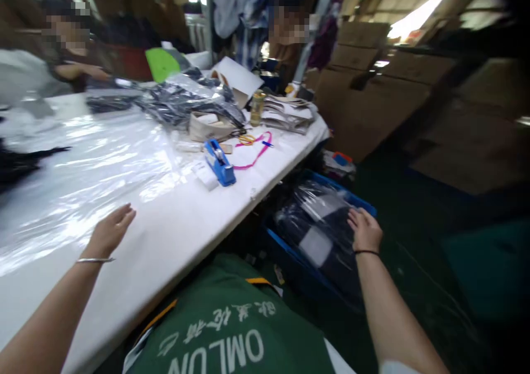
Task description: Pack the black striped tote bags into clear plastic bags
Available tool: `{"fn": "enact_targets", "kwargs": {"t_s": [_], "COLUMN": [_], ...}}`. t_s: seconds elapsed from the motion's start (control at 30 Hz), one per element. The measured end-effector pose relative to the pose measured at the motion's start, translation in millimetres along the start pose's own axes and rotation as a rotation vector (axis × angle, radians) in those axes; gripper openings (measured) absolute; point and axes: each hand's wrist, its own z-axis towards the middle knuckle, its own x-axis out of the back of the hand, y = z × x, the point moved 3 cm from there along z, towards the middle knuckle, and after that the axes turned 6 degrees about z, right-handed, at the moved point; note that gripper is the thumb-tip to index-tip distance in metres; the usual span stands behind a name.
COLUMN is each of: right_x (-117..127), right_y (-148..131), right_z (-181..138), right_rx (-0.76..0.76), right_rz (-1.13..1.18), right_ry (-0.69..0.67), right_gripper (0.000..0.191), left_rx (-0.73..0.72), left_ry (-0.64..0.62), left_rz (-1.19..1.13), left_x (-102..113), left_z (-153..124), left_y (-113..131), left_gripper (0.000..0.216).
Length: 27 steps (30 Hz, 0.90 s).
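My left hand lies flat on the white table, fingers stretched out, holding nothing, just beside a sheet of clear plastic. My right hand reaches down to the right of the table and rests with curled fingers on a dark garment packed in a clear bag. That bag lies on top of a blue crate on the floor. I cannot see whether the fingers grip the bag or only press on it.
A blue tape dispenser and a pink cord lie mid-table. Bagged dark clothes, a can and papers sit farther back. Two people are at the far end. Cardboard boxes stand right.
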Motion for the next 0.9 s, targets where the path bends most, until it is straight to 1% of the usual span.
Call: {"fn": "enact_targets", "kwargs": {"t_s": [0.03, 0.07, 0.1, 0.13, 0.2, 0.27, 0.3, 0.33, 0.37, 0.4, 0.43, 0.5, 0.57, 0.6, 0.67, 0.77, 0.83, 0.9], "right_x": [-33, -70, -109, -148, -221, -280, -304, -324, -342, -358, -372, -394, -409, -414, -420, -426, -428, -429], "right_y": [2, 2, 1, -2, -12, -26, -35, -43, -51, -58, -65, -74, -77, -77, -73, -63, -57, -54], "right_z": [-16, -37, -62, -93, -164, -244, -283, -320, -354, -386, -414, -461, -494, -506, -519, -520, -516, -515], "right_rx": [-0.008, 0.008, 0.034, 0.054, 0.079, 0.099, 0.114, 0.134, 0.154, 0.170, 0.179, 0.207, 0.269, 0.301, 0.333, 0.281, 0.254, 0.249], "right_rz": [0.032, 0.054, 0.052, 0.037, 0.036, 0.081, 0.110, 0.136, 0.158, 0.178, 0.200, 0.247, 0.269, 0.270, 0.259, 0.265, 0.285, 0.310], "right_ry": [-0.082, -0.200, -0.367, -0.558, -0.963, -1.362, -1.537, -1.686, -1.804, -1.893, -1.959, -2.042, -2.072, -2.068, -2.042, -2.000, -1.981, -1.980], "right_gripper": [0.048, 0.048, 0.046, 0.044, 0.038, 0.033, 0.031, 0.029, 0.028, 0.028, 0.029, 0.029, 0.028, 0.027, 0.025, 0.025, 0.024, 0.023], "left_rx": [0.062, 0.116, 0.163, 0.195, 0.245, 0.286, 0.301, 0.310, 0.316, 0.321, 0.327, 0.351, 0.394, 0.422, 0.480, 0.575, 0.660, 0.755], "left_ry": [-0.012, -0.002, 0.024, 0.049, 0.122, 0.204, 0.240, 0.268, 0.291, 0.311, 0.332, 0.383, 0.448, 0.484, 0.558, 0.645, 0.664, 0.649], "left_rz": [-0.034, -0.068, -0.104, -0.137, -0.175, -0.172, -0.161, -0.149, -0.136, -0.121, -0.104, -0.059, -0.003, 0.029, 0.095, 0.187, 0.231, 0.255], "left_x": [3, 8, 15, 23, 39, 55, 63, 70, 77, 85, 94, 117, 149, 167, 205, 255, 274, 280], "left_z": [-10, -23, -37, -49, -67, -75, -78, -79, -80, -79, -78, -71, -58, -49, -26, 20, 54, 84], "left_y": [-36, -66, -90, -107, -131, -146, -152, -157, -162, -167, -173, -189, -209, -221, -245, -281, -300, -314], "left_gripper": [0.054, 0.055, 0.054, 0.054, 0.050, 0.045, 0.043, 0.042, 0.042, 0.041, 0.041, 0.040, 0.040, 0.040, 0.041, 0.047, 0.054, 0.057]}}
